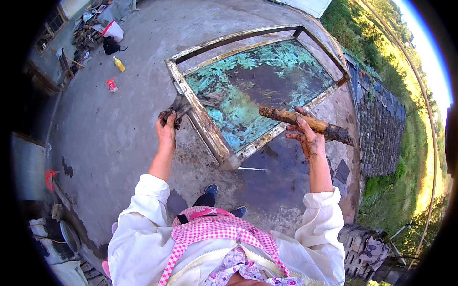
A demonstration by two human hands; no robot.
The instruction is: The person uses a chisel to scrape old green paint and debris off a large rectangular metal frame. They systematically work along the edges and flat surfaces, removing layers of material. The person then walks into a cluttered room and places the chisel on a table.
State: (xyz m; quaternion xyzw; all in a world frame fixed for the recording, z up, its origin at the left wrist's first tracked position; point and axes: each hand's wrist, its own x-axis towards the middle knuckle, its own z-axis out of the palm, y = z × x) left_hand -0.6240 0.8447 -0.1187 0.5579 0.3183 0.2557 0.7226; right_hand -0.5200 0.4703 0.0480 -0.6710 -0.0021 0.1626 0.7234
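A dirty, blackened rag (181, 106) is bunched in my left hand (166, 129), and its loose end lies over the left rail of a worn rectangular frame (209, 123). My right hand (310, 141) grips a thick wooden stick (286, 115) above the near right rail. The stick's right end is dark and caked, and dark grime marks the fingers of both hands. Inside the frame is a teal panel (214, 84), smeared with dark muck and wet-looking across its middle. The frame has raised rails and flaking white paint.
Dark wet concrete (275, 178) spreads under the frame's near side. A red spray bottle (112, 85), a yellow bottle (119, 64) and a black bag (113, 45) stand to the left. A tiled roof (381, 125) lies beyond the right edge.
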